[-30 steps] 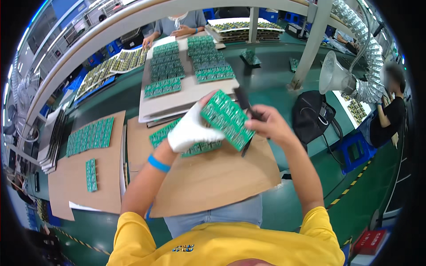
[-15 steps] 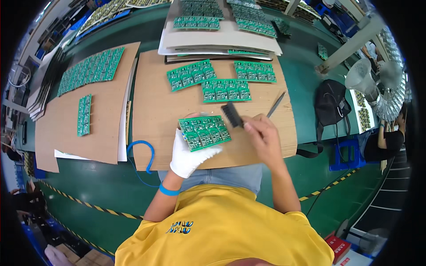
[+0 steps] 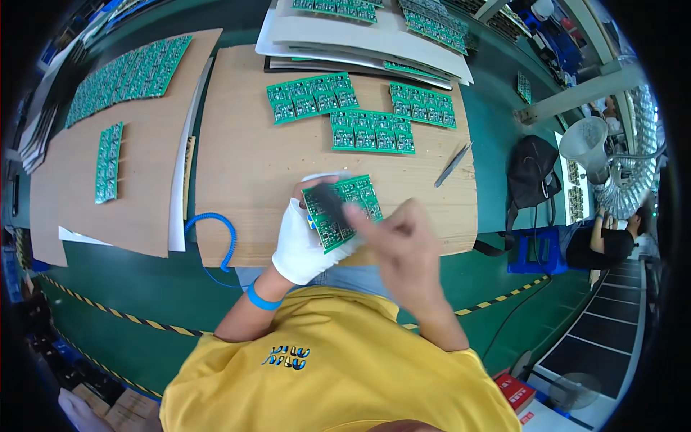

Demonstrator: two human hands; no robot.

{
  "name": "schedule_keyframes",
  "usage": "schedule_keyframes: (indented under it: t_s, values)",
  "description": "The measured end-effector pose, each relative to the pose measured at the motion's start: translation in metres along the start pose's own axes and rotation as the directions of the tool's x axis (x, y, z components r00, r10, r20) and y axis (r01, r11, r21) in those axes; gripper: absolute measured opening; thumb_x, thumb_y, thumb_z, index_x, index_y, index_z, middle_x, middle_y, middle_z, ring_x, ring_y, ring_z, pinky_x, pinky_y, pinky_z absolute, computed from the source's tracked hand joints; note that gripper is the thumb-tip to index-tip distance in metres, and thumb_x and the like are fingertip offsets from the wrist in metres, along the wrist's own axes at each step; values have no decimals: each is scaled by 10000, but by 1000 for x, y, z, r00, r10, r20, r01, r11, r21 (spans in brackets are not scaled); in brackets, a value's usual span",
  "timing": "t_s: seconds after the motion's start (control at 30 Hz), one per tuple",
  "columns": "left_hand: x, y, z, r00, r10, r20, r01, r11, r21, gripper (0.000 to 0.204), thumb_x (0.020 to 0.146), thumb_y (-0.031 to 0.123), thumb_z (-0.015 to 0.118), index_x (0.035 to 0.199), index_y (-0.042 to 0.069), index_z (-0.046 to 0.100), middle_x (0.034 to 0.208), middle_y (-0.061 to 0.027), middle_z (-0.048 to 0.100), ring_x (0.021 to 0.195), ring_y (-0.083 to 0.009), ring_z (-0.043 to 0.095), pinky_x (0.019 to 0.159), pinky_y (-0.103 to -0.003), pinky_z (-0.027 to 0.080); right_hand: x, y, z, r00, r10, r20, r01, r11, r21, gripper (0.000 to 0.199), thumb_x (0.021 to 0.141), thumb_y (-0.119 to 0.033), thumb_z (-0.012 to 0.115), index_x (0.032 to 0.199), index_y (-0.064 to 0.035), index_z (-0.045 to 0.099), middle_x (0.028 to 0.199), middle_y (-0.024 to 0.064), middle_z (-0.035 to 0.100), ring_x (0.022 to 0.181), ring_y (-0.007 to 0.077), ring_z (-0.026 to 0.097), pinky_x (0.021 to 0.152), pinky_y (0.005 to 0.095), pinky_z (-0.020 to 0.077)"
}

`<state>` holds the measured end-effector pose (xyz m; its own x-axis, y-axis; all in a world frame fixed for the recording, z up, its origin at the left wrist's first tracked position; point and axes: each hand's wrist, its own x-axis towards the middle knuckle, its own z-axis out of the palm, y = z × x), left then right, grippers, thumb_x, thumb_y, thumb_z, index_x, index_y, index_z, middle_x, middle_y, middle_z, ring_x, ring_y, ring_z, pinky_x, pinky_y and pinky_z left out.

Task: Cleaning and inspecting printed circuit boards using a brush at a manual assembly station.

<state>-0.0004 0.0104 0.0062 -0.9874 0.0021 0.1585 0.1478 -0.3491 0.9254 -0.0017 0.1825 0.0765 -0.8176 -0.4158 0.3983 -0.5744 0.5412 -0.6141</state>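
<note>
A green circuit board panel [image 3: 360,193] is gripped by my left hand [image 3: 299,241], which wears a white glove and has a blue band at the wrist. The panel is tilted, its component side facing up. In my bare right hand [image 3: 403,248], blurred by motion, is a black brush [image 3: 328,204]. The brush lies across the left part of the panel and hides some of its components. Beyond my hands, three similar panels rest on the cardboard: one at left [image 3: 312,98], one in the middle [image 3: 372,132] and one at right [image 3: 423,105].
Tweezers [image 3: 453,165] lie on the cardboard [image 3: 237,137] at right. A blue coiled cord [image 3: 229,237] hangs over its front edge. More boards [image 3: 133,75] cover the left cardboard; stacked sheets [image 3: 360,52] carry others at the back. A black backpack [image 3: 533,169] sits at right.
My right hand has brought the brush leftward from beside the panel onto its face. The panel in my left hand has turned and tilted. The whole view has shifted slightly.
</note>
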Motion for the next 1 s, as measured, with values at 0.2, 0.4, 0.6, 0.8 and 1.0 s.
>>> schedule_keyframes:
  t_s: [0.2, 0.4, 0.6, 0.8, 1.0]
  values:
    - [-1, -3, -9, 992, 108, 61, -120, 962, 246, 893, 664, 86, 955, 1374, 48, 416, 1389, -167, 544, 1264, -269, 590, 1054, -418, 516, -10, 23, -11, 978, 200, 56, -184, 960, -209, 575, 803, 117, 654, 1273, -198, 752, 789, 53, 436, 676, 178, 466, 598, 298, 413]
    - [3, -2, -9, 992, 121, 23, -123, 971, 203, 865, 670, 120, 957, 1348, 45, 426, 1365, -180, 566, 1231, -258, 603, 1037, -393, 509, -19, 51, -15, 963, 266, 52, -248, 943, -224, 499, 820, 114, 670, 1227, -156, 772, 785, 56, 445, 663, 175, 476, 597, 309, 419]
    - [0, 3, -9, 989, 146, 13, -140, 917, 374, 851, 631, 71, 963, 1315, 49, 457, 1358, -166, 562, 1237, -269, 603, 1031, -413, 527, -29, 21, -13, 982, 174, 66, -171, 984, -55, 494, 789, 122, 700, 1219, -113, 763, 807, 68, 467, 700, 179, 508, 638, 296, 452]
    - [-1, -5, -9, 993, -81, -89, 58, 969, -239, 722, 664, 52, 937, 1235, 52, 496, 1219, -138, 619, 1055, -211, 660, 854, -354, 580, -24, 59, -7, 961, 226, -157, -89, 796, 598, 436, 773, 83, 760, 1193, 12, 668, 955, 58, 576, 783, 140, 551, 647, 241, 461]
    - [10, 9, -18, 899, -425, -107, 414, 903, -110, 445, 845, 24, 805, 1182, 49, 516, 1038, -125, 663, 818, -132, 660, 679, -310, 559, -8, 44, 26, 896, 443, 27, -265, 486, 833, 291, 864, 13, 734, 1131, 9, 621, 871, 22, 602, 613, 99, 499, 514, 241, 374]
